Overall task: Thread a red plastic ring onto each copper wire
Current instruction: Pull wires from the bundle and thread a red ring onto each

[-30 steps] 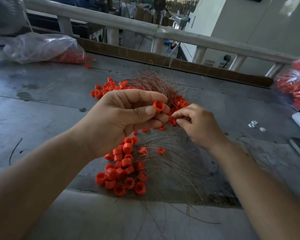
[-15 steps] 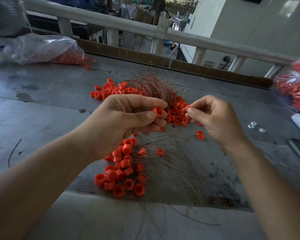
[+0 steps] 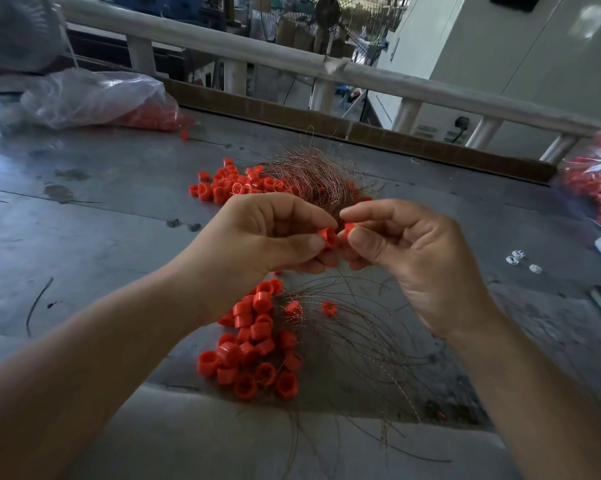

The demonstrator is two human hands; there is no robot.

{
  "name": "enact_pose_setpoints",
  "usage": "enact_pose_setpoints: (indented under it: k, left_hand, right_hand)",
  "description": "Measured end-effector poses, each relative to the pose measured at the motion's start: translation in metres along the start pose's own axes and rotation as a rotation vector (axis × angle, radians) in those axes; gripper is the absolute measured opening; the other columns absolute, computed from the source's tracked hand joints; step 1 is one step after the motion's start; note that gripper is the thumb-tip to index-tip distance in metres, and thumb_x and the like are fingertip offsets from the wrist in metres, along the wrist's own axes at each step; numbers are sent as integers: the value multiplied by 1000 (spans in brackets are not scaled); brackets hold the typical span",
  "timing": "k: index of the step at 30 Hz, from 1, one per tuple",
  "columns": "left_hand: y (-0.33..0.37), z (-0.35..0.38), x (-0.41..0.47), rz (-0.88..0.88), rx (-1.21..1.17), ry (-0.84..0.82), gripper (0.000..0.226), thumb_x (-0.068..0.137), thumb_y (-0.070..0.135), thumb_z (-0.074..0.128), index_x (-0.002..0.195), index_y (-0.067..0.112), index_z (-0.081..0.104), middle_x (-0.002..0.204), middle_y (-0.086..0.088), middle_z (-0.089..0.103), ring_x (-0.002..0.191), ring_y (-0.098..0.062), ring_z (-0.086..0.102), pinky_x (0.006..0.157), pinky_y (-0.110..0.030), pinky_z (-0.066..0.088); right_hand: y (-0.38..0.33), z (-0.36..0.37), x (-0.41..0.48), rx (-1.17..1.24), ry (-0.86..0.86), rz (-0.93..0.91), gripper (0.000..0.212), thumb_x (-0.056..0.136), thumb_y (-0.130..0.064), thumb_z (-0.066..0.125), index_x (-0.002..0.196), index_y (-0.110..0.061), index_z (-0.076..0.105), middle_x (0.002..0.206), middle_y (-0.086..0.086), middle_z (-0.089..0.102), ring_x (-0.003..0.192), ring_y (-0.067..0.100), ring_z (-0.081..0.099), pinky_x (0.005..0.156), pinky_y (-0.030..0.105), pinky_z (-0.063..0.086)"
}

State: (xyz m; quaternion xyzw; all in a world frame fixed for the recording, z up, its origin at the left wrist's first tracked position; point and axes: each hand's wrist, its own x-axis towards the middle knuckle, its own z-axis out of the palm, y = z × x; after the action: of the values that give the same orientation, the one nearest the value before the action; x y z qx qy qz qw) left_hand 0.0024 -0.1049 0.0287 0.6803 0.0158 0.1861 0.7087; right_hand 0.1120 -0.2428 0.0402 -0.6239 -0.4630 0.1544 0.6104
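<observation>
Over the grey table [image 3: 101, 237], right above the near ring pile [image 3: 254, 341], both my hands are grasping. My left hand [image 3: 268, 237] pinches the left ring [image 3: 328, 237] between thumb and forefinger, with the other fingers curled under. My right hand [image 3: 406, 258] pinches the right ring [image 3: 348, 230] the same way. The two rings sit out at my fingertips, side by side and nearly touching; I can't tell if they actually meet. First risk, my guess: copper this thin is springy, so a tip could miss the hole or spring back out if either pinch loosens. One thin wire [image 3: 356, 270] shows just under my right fingers, but it is too fine to tell whether it passes through either ring. Second risk: the loose wires [image 3: 361, 341] below are tangled and fan out past the table edge. A pull on one could drag its neighbours and their rings along, or two strands could end up in one hole. Third risk: a small smooth ring held only at the tips could pop free and drop into the pile below, and I'd lose track of it. The far wire bundle [image 3: 313, 178] lies beyond my hands among the far rings [image 3: 219, 188], apart from either grip. The left bag [image 3: 94, 98] and right bag [image 3: 597, 181] of rings are well away.
</observation>
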Motion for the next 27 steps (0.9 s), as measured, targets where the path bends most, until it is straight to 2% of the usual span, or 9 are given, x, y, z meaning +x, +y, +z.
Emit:
enact_pose_setpoints:
  k: [8,14,19,27]
  left_hand:
    - [0,0,-1,7,21,14,20,63,10,62,77,19,73,73,-6,72,68,-14,70,61,-18,53]
    - [0,0,-1,5,55,22,23,61,14,63,81,22,74,73,-4,73,69,-13,70,61,-17,53]
    - [-1,0,0,-2,68,32,25,61,15,64,82,22,74,73,-4,73,68,-12,70,62,-16,53]
    - [2,0,1,-10,79,36,26,58,17,65,81,23,74,73,-3,73,67,-12,70,62,-16,53]
  right_hand:
    - [3,4,-2,9,6,4,23,63,-15,67,85,-23,67,74,-1,70,67,13,67,61,18,52]
    - [2,6,-4,-68,16,-59,22,64,-18,68,85,-26,67,77,-10,71,72,8,67,65,15,52]
    - [1,9,-5,-117,42,-104,19,64,-19,69,83,-22,67,75,-7,70,73,11,68,68,22,54]
    - [1,10,-5,-140,35,-127,21,64,-16,70,84,-22,66,78,-7,70,75,11,68,70,22,55]
